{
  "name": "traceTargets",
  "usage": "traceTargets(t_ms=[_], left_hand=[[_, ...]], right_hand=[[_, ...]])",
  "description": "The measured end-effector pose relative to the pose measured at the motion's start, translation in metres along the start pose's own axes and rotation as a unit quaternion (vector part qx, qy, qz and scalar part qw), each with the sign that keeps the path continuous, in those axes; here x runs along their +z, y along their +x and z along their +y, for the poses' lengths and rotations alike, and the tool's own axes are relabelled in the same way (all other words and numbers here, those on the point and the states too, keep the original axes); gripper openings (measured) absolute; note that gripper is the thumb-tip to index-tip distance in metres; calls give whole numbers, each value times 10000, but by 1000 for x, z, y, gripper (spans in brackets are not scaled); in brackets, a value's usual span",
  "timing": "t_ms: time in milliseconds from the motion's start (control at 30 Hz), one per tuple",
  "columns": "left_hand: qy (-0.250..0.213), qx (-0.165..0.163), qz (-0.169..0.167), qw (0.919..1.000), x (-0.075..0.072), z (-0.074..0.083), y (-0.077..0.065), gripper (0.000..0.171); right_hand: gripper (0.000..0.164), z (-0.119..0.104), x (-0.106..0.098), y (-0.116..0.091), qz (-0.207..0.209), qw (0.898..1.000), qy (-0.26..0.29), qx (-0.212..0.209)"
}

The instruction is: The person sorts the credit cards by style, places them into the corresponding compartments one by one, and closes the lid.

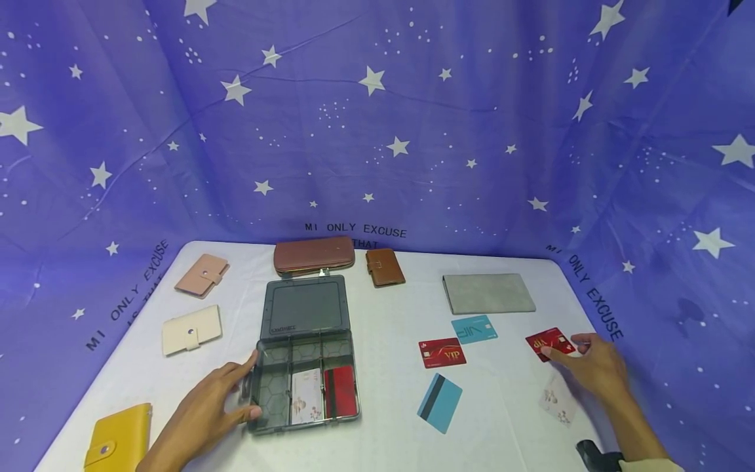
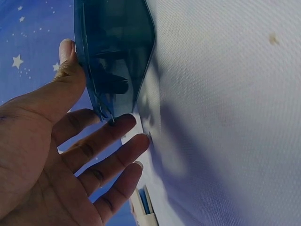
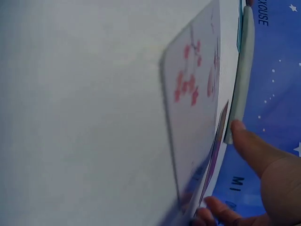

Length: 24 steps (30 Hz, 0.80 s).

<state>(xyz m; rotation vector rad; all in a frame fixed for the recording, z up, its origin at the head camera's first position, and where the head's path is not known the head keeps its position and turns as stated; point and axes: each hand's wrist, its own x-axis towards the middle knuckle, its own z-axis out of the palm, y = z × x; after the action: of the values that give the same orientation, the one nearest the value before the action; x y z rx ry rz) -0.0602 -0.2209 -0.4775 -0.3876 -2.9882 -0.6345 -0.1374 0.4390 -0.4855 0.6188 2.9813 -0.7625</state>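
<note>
A dark translucent card box [image 1: 305,387] lies with its lid [image 1: 309,305] folded back. Its compartments hold a white floral card [image 1: 307,395] and a red card with a black stripe [image 1: 340,391]. My left hand [image 1: 206,410] rests along the box's left side, thumb over the rim and fingers spread; the left wrist view shows fingertips at the box's end. Over at the right, my right hand [image 1: 596,367] reaches over a red VIP card [image 1: 545,341]. Its thumb overlaps the card, and its fingertips are right at the edge. A white floral card [image 3: 188,117] lies beneath that hand.
Between the hands lie another red VIP card [image 1: 442,354], a blue card [image 1: 475,328] and a striped blue card [image 1: 440,402]. Behind them are a grey wallet [image 1: 489,293], a brown holder [image 1: 386,267] and a maroon wallet [image 1: 314,254]. Pink [image 1: 202,275], cream [image 1: 192,330] and yellow card holders [image 1: 120,436] lie left.
</note>
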Motion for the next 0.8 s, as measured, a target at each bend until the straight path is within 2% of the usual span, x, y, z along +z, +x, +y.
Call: traceTargets(t_ms=[133, 233, 333, 433, 600, 700, 800], left_hand=[[-26, -43, -45, 10000, 0, 0, 1, 92], [-31, -82, -87, 9999, 0, 0, 1, 92], [-32, -76, -86, 9999, 0, 1, 1, 92], [-14, -85, -94, 9999, 0, 1, 2, 92], [61, -96, -98, 9999, -1, 2, 1, 93], [78, -60, -58, 9999, 0, 1, 1, 93], [73, -42, -44, 10000, 0, 1, 1, 93]], right_hand=[[91, -5, 0, 3, -86, 9996, -254, 113], [89, -9, 0, 4, -152, 9997, -195, 56], [81, -10, 2, 2, -16, 9998, 213, -57], [65, -15, 5, -3, 341, 9960, 793, -219], [48, -39, 9, -17, 608, 9798, 1839, -486], [44, -59, 12, -28, 496, 9677, 2301, -904], [39, -78, 18, -38, 168, 9521, 2689, -1446]])
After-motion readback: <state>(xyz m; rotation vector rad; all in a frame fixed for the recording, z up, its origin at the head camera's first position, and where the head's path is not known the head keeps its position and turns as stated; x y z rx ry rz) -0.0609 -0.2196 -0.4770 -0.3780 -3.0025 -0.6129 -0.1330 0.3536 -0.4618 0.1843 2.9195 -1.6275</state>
